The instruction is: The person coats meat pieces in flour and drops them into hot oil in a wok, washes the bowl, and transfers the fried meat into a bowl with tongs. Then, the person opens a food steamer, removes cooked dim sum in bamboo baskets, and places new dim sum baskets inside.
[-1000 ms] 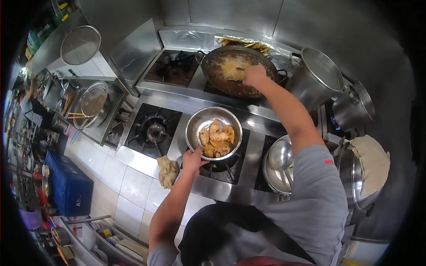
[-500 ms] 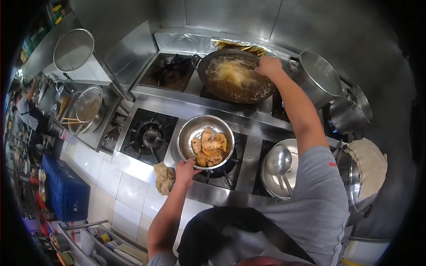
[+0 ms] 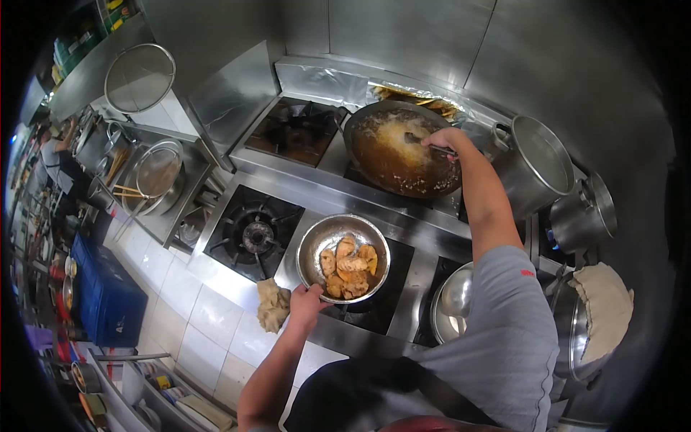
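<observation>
My left hand (image 3: 307,305) grips the near rim of a steel bowl (image 3: 308,237), tilted slightly over the front burner. Several pieces of browned, seasoned chicken (image 3: 351,265) lie inside it. Over the back burner, a large wok (image 3: 389,176) holds bubbling oil (image 3: 389,133) with pale foam at its middle. My right hand (image 3: 448,142) is above the wok's right side, fingers closed around a slim metal utensil (image 3: 414,137). Its end reaches over the foam; the hand hides much of it, so its exact kind is unclear.
A crumpled beige cloth (image 3: 273,306) lies at the stove's front edge. Tall steel pots (image 3: 536,165) stand at right, near a cloth-topped pot (image 3: 601,309). A ladle (image 3: 456,297) rests in a pan. Strainers (image 3: 160,169) are at left; a person (image 3: 57,162) stands farther off.
The view has shifted, so the scene sits lower and further right. The utensil in my right hand now shows over the oil, and the foam has spread. My left hand still holds the bowl.
</observation>
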The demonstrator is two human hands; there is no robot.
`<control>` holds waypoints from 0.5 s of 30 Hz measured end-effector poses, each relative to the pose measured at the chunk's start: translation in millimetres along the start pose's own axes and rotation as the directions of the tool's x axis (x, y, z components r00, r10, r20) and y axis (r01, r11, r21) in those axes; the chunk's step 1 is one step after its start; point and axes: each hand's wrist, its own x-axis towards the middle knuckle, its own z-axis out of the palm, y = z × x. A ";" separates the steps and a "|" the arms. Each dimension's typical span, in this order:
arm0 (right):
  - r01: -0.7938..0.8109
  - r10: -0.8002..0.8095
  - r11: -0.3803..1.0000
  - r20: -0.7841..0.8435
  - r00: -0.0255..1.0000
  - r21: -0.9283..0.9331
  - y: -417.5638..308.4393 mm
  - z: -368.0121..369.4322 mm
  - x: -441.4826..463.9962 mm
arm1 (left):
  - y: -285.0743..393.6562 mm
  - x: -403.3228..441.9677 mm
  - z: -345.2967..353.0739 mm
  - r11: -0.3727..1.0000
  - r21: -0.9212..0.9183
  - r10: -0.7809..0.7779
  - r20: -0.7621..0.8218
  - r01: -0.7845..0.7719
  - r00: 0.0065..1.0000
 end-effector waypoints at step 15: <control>0.322 -0.368 0.863 -0.047 0.929 -0.389 -13.2 11.6 -140.7 | 2.7 -9.3 3.8 0.999 0.039 0.008 0.034 -0.009 0.999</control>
